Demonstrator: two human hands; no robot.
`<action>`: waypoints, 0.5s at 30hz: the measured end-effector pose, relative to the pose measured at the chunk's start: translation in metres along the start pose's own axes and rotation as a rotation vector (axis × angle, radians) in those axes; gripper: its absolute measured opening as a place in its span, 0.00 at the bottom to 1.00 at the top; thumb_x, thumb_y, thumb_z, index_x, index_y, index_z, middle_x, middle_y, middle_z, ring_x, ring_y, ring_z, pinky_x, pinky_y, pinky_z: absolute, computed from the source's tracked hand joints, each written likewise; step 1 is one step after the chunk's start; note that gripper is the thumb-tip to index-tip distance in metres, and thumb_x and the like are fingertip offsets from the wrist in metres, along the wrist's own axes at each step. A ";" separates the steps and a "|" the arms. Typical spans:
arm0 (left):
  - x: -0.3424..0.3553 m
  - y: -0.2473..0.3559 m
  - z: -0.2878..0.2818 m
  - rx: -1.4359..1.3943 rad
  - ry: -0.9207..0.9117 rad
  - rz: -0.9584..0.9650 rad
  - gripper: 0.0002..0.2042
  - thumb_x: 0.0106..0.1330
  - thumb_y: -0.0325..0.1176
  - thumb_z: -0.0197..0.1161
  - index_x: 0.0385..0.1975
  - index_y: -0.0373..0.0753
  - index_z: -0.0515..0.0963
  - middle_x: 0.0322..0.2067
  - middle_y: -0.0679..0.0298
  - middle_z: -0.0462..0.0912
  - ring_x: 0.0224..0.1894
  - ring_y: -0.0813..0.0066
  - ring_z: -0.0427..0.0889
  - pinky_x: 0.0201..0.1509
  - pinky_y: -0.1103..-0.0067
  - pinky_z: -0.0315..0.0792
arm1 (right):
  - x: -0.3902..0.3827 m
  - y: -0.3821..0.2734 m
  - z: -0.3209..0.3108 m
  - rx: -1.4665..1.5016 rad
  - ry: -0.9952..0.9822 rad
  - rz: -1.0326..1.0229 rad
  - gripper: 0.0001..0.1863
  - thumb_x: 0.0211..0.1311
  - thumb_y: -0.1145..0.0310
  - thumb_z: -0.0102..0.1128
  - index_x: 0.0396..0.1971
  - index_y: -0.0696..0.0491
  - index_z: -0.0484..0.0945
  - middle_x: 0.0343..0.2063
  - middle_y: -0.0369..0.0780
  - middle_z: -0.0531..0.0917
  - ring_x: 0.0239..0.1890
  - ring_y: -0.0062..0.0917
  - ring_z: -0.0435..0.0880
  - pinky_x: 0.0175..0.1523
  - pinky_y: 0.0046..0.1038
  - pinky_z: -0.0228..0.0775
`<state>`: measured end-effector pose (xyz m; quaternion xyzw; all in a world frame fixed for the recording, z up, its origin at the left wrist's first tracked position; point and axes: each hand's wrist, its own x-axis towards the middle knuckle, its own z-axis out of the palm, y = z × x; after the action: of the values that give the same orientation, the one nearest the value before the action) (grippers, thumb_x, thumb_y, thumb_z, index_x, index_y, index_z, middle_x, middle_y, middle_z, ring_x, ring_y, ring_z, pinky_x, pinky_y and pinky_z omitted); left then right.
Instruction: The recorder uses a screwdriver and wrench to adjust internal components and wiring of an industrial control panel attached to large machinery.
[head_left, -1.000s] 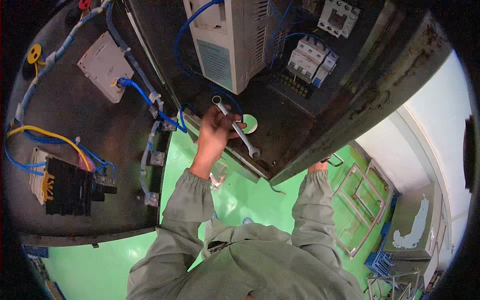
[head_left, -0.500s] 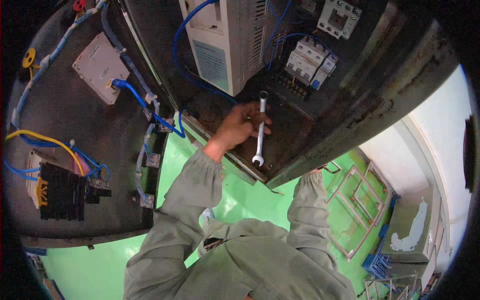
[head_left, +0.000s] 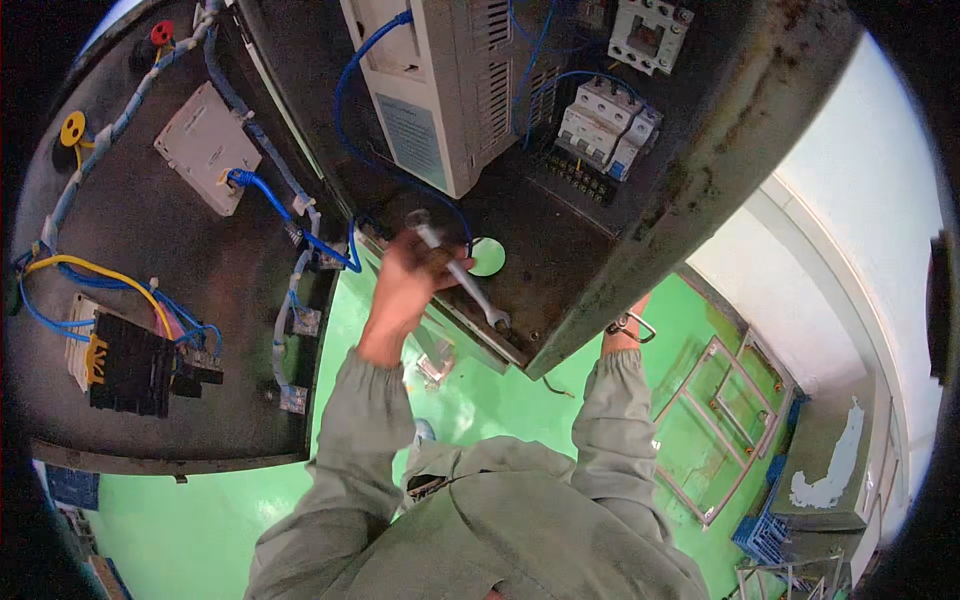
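Observation:
My left hand (head_left: 400, 285) is closed around the middle of a silver combination wrench (head_left: 468, 283), just over the front edge of the cabinet floor (head_left: 560, 275). The wrench slants, its open jaw toward the front corner and its other end blurred beyond my fingers. Beside my fingertips is a round hole (head_left: 488, 257) in the cabinet floor, with green showing through. My right hand (head_left: 623, 338) reaches up along the outside of the cabinet's right wall. Its fingers are hidden behind that wall, and a metal loop (head_left: 640, 328) shows at the wrist.
Inside the cabinet stand a tall beige drive unit (head_left: 440, 110), circuit breakers (head_left: 605, 125) and a contactor (head_left: 650, 35). The open door (head_left: 230, 330) at left carries a grey panel (head_left: 208, 148) and bundled cables. A metal frame (head_left: 715, 430) lies on the green floor at right.
My left hand has moved left and toward me with the wrench, which has turned from nearly upright to slanting. The round hole is now uncovered. More of my right wrist shows.

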<state>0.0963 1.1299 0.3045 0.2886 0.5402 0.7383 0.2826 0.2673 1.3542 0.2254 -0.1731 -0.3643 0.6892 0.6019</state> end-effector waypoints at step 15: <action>-0.031 0.046 0.050 1.131 -0.391 0.423 0.10 0.51 0.33 0.61 0.28 0.32 0.75 0.22 0.55 0.76 0.27 0.62 0.77 0.34 0.68 0.72 | 0.001 -0.001 0.006 -0.056 0.058 -0.006 0.14 0.68 0.58 0.47 0.25 0.51 0.70 0.22 0.30 0.74 0.22 0.13 0.70 0.26 0.17 0.63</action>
<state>0.1486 1.1269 0.3575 0.6233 0.7164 0.3122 0.0278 0.2641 1.3537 0.2304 -0.2088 -0.3664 0.6715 0.6093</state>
